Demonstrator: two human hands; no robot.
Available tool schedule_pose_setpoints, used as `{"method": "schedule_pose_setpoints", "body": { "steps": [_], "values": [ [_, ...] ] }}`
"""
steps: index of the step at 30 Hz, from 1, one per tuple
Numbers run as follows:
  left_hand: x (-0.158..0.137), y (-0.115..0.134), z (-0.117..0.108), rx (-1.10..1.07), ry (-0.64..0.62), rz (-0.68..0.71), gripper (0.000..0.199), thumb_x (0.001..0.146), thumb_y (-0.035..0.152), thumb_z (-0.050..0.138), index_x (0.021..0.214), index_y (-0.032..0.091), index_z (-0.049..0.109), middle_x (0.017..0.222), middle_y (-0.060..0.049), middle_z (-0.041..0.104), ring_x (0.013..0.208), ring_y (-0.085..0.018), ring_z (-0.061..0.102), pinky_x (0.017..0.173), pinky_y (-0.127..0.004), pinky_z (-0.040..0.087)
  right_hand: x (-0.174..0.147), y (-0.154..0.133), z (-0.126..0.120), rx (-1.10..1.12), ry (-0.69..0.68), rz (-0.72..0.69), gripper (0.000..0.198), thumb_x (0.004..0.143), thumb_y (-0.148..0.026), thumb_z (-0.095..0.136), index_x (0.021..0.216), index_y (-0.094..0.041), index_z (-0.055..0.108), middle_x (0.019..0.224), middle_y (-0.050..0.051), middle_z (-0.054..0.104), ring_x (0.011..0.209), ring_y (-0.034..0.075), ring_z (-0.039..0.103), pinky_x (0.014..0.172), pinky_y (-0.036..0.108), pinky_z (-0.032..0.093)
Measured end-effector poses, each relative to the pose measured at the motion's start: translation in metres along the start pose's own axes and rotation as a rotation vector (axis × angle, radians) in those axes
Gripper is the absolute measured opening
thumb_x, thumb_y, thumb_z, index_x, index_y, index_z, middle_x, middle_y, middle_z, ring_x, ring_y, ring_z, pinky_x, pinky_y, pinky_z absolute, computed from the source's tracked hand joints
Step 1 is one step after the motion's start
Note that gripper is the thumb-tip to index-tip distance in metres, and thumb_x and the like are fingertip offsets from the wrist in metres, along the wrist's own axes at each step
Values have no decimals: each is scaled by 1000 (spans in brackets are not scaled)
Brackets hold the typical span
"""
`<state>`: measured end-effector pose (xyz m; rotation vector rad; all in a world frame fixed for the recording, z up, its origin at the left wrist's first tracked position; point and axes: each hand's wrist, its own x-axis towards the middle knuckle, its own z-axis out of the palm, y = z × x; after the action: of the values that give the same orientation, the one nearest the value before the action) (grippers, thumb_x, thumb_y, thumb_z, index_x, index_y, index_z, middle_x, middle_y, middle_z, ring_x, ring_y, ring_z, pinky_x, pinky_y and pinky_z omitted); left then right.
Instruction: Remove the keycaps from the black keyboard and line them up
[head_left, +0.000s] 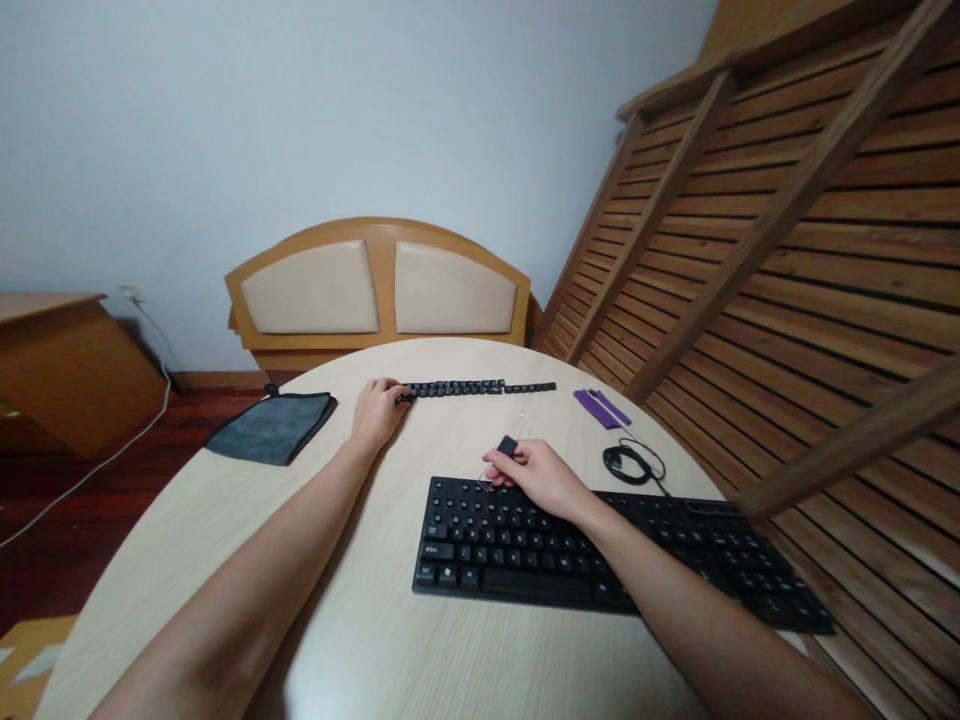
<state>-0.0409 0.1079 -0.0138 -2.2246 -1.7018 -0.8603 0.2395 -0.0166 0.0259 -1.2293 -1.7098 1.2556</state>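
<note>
The fingers of the right hand (541, 478) are closed together on a small tool (508, 446), which has a black grip and thin wire loops at its two ends. This hand is above the far edge of the keyboard (517, 553), at its left half, and the lower wire loop is near the keys there; I cannot tell if it touches them. The right forearm passes across the keyboard.

The fingers of the left hand (377, 410) are bent and near to each other, and they touch the left end of the loose keycaps (454, 388). I cannot tell whether they pinch one cap or only press on it. These black keycaps lie in neat rows beyond the keyboard, roughly parallel to its far edge, with a thinner row at the right end.

The black cable (631, 464) is coiled just beyond the keyboard's far edge. Farther beyond the keyboard lies a purple cloth (601, 410), with a thin pale stick across it. To the left of the keyboard, well apart, there is a grey cloth (271, 430). All of these are on the round, pale surface (360, 610).
</note>
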Motion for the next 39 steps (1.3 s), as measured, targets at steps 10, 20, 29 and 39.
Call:
{"method": "schedule_pose_setpoints", "body": {
  "steps": [10, 20, 29, 39],
  "values": [
    [-12, 70, -43, -475, -351, 314, 28, 91, 35, 54, 112, 19, 63, 106, -7, 68, 95, -20, 61, 82, -31, 48, -27, -32, -12, -256, -191, -113, 24, 93, -39, 53, 90, -17, 62, 79, 5, 72, 73, 17, 67, 67, 28, 48],
    [-26, 115, -69, -544, -868, 494, 20, 81, 32, 63, 94, 20, 71, 75, -1, 68, 63, -14, 56, 57, -25, 39, -34, -46, -16, -439, -238, -197, 31, 93, -43, 52, 82, -19, 67, 78, 3, 74, 68, 17, 66, 63, 26, 45],
    [-25, 109, -63, -533, -871, 539, 16, 83, 29, 62, 94, 20, 70, 81, -3, 70, 67, -16, 58, 62, -26, 41, -31, -42, -15, -470, -226, -207, 28, 94, -38, 51, 82, -19, 67, 79, 2, 74, 69, 16, 66, 64, 25, 44],
    [-26, 107, -59, -517, -887, 500, 16, 82, 28, 63, 96, 22, 69, 84, -2, 72, 70, -16, 61, 62, -25, 42, -33, -42, -11, -589, -224, -260, 32, 93, -39, 51, 79, -17, 70, 72, 4, 72, 57, 14, 59, 55, 25, 36]
  ]
}}
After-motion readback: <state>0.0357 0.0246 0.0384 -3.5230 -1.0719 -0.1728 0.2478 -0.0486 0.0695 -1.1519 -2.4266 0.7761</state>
